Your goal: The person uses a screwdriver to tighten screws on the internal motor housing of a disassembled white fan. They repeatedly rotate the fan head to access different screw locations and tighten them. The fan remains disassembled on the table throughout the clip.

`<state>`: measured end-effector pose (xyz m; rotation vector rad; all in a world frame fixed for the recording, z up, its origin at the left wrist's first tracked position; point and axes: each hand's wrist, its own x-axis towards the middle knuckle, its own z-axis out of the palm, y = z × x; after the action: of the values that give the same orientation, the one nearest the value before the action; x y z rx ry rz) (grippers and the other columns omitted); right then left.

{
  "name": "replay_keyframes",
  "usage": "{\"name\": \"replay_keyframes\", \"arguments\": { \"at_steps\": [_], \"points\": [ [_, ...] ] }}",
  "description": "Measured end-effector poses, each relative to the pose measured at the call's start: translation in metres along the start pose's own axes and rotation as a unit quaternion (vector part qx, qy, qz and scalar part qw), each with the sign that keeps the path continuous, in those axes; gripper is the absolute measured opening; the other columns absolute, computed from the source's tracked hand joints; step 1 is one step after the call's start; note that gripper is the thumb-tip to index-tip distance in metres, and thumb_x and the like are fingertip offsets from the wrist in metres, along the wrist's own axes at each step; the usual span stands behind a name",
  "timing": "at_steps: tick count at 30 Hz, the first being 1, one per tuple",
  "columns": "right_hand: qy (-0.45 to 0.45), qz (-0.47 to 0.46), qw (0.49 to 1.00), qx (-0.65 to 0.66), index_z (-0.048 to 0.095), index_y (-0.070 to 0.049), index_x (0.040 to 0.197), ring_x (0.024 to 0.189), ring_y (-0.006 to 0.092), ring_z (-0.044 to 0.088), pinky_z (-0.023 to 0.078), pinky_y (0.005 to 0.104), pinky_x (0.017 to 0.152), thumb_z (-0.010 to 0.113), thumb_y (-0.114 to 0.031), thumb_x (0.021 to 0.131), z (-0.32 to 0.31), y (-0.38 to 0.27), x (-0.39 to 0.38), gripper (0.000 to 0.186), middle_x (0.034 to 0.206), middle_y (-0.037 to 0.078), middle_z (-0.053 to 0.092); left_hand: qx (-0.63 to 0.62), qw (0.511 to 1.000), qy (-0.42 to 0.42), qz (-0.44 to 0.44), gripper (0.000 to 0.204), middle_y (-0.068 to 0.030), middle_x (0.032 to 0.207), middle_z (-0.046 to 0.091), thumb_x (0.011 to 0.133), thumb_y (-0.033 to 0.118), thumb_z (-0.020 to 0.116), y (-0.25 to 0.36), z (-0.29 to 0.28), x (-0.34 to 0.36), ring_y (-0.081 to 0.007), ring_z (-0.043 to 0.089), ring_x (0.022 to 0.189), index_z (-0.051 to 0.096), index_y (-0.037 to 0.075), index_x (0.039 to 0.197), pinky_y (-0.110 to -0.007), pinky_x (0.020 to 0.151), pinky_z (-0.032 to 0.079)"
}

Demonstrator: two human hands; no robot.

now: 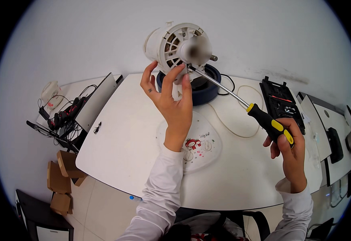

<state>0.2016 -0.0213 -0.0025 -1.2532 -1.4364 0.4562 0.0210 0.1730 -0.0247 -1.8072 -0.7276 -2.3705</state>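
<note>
A white, slotted motor housing (154, 46), like a fan's head, stands at the far side of the table over a dark blue round base (207, 96). Its front centre is blurred. My right hand (291, 150) is closed around the black and yellow handle of a long screwdriver (226, 90). The screwdriver slants up to the left, its tip at the lower front of the housing. Beside that tip, my left hand (171, 102) has its thumb and forefinger curled against the housing's underside, other fingers spread along it. The exact contact there is partly hidden.
A pale sheet with red cartoon prints (201, 154) lies mid-table, a thin cable (240, 136) to its right. An open black tool case (280, 100) is at the right. Cardboard boxes (59, 178) sit on the floor at left, below tangled black cables (69, 112).
</note>
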Motion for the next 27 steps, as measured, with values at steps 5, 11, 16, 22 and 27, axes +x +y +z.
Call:
{"name": "replay_keyframes", "arguments": {
  "at_steps": [5, 11, 16, 22, 27],
  "points": [
    [-0.002, 0.008, 1.000, 0.019, 0.049, -0.001, 0.105, 0.052, 0.0046, 0.048, 0.039, 0.0170, 0.047, 0.051, -0.034, 0.089, -0.0004, 0.0024, -0.0001, 0.037, 0.074, 0.009, 0.060, 0.006, 1.000, -0.002, -0.002, 0.020, -0.0132, 0.126, 0.036, 0.077, 0.007, 0.065, 0.0007, -0.0004, 0.0008, -0.0299, 0.032, 0.122, 0.064, 0.013, 0.097, -0.049, 0.098, 0.026],
    [-0.004, 0.012, 1.000, 0.026, 0.049, -0.001, 0.106, 0.054, 0.0050, 0.049, 0.039, 0.0171, 0.048, 0.053, -0.031, 0.088, -0.0048, 0.0036, 0.0036, 0.036, 0.075, 0.009, 0.060, 0.006, 1.000, -0.002, -0.006, 0.019, -0.0135, 0.126, 0.036, 0.078, 0.008, 0.065, 0.0016, -0.0002, 0.0008, -0.0299, 0.033, 0.122, 0.064, 0.013, 0.096, -0.049, 0.097, 0.027],
    [0.004, -0.047, 0.998, -0.028, 0.048, 0.000, 0.109, 0.058, 0.0062, 0.051, 0.042, 0.0184, 0.051, 0.054, -0.026, 0.087, -0.0017, 0.0029, 0.0015, 0.034, 0.078, 0.010, 0.062, 0.005, 1.000, -0.004, -0.009, 0.019, -0.0136, 0.127, 0.035, 0.077, 0.009, 0.065, -0.0003, -0.0013, 0.0021, -0.0308, 0.032, 0.121, 0.065, 0.015, 0.095, -0.049, 0.096, 0.028],
    [0.009, -0.061, 0.998, -0.011, 0.048, 0.000, 0.109, 0.058, 0.0064, 0.052, 0.042, 0.0185, 0.051, 0.053, -0.025, 0.087, 0.0009, 0.0029, 0.0014, 0.034, 0.078, 0.010, 0.063, 0.051, 0.998, -0.020, 0.008, 0.019, -0.0133, 0.127, 0.034, 0.076, 0.012, 0.067, 0.0017, -0.0035, 0.0032, -0.0319, 0.030, 0.120, 0.066, 0.016, 0.095, -0.050, 0.095, 0.028],
    [0.014, -0.059, 0.998, -0.023, 0.048, 0.000, 0.109, 0.056, 0.0066, 0.052, 0.042, 0.0186, 0.050, 0.053, -0.028, 0.087, -0.0033, 0.0049, -0.0022, 0.036, 0.077, 0.010, 0.062, 0.039, 0.999, -0.017, 0.000, 0.018, -0.0125, 0.127, 0.034, 0.076, 0.013, 0.068, 0.0042, -0.0020, 0.0030, -0.0314, 0.029, 0.120, 0.066, 0.015, 0.094, -0.050, 0.095, 0.029]
  ]
}}
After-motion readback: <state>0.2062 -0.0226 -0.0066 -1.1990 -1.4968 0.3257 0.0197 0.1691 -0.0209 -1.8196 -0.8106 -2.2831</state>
